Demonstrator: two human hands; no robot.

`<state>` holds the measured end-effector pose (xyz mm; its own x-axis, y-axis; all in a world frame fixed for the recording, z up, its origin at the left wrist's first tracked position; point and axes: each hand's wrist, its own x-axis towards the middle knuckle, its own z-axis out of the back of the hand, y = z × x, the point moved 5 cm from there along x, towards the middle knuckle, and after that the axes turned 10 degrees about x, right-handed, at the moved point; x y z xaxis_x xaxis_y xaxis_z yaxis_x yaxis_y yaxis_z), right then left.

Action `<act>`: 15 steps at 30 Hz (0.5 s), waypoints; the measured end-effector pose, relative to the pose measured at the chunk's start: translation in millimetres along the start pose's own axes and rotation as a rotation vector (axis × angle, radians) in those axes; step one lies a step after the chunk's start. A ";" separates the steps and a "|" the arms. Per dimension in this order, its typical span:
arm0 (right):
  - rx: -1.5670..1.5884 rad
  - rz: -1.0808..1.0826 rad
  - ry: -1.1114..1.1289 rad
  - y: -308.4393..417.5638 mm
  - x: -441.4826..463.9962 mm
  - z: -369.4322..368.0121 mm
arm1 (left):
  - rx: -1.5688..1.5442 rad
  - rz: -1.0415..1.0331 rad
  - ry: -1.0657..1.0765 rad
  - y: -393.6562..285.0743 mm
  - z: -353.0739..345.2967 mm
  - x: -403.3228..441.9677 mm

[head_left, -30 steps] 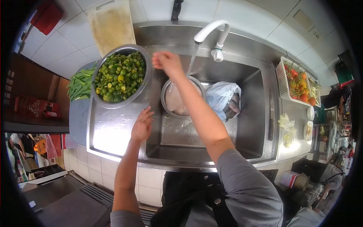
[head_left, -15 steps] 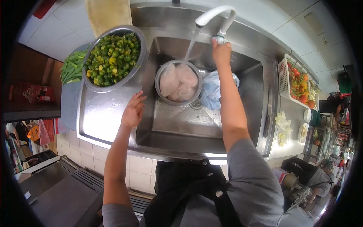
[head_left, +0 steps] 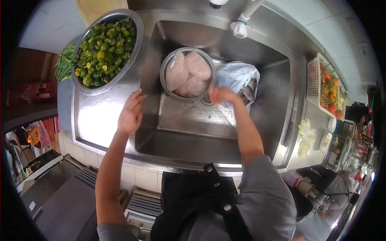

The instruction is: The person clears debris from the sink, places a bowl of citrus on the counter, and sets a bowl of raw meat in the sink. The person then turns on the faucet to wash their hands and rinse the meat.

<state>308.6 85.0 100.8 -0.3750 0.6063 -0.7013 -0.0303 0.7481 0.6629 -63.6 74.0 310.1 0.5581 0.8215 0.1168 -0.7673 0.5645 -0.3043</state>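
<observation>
My left hand, fingers apart and holding nothing, hovers at the left edge of the steel sink. My right hand is blurred by motion just right of the round metal bowl, over the sink; its fingers are smeared. In the bowl lie pale pieces of raw meat in water. Right of the bowl is a light blue plastic bag with dark fish-like pieces showing at its opening. No water runs from the white faucet spout; its knob stands beside it.
A large bowl of small green citrus sits on the left drainboard, beside green stalks. At right are a white basket of tomatoes and peppers, a knife and pale peelings. Another person is at lower right.
My right hand went from above the bowl to the faucet knob, then down beside the bowl. The water stream has stopped. The view has shifted, and my left hand stays open.
</observation>
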 end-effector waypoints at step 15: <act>-0.707 0.749 -0.495 -158.7 242.9 -192.9 | -0.038 0.043 0.083 9.2 -12.3 6.5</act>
<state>43.7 61.5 -124.2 -0.1169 0.9931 0.0097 -0.5269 -0.0703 0.8470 -63.1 83.5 296.5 0.5505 0.8345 0.0249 -0.7795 0.5244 -0.3427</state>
